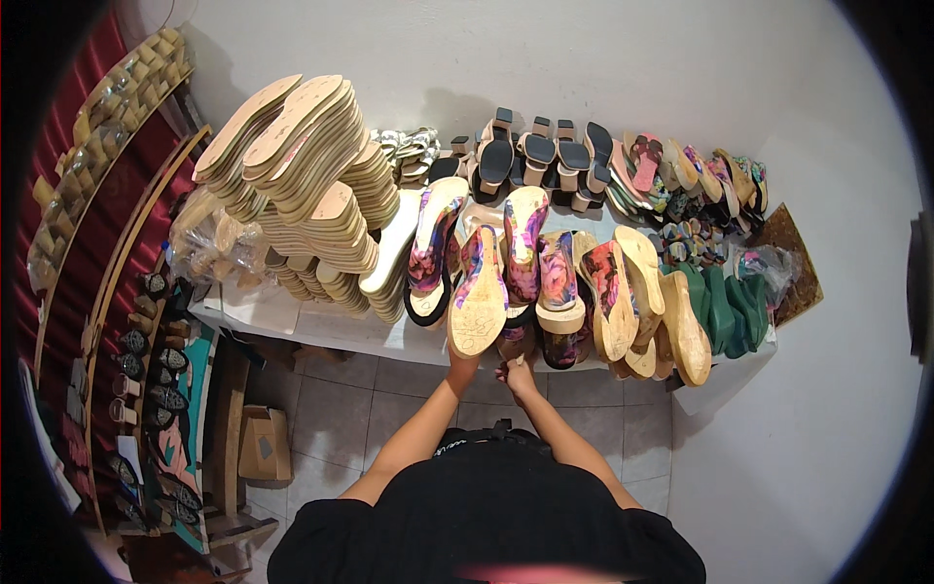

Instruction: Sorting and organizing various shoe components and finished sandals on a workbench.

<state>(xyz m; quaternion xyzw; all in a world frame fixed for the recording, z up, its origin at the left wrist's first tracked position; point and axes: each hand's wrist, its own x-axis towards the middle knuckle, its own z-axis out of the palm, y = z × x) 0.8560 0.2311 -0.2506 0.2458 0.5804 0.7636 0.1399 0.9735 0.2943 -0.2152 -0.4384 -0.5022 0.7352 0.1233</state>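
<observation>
Head view: the left hand (461,361) has its fingers closed under the heel end of a tan wedge sole (478,292), whose long axis runs away from the fingers over the table (292,321) edge. The right hand (516,375), just beside it, pinches something small; what, I cannot tell. Floral wedges (559,282) crowd both sides; open room lies only toward the body.
</observation>
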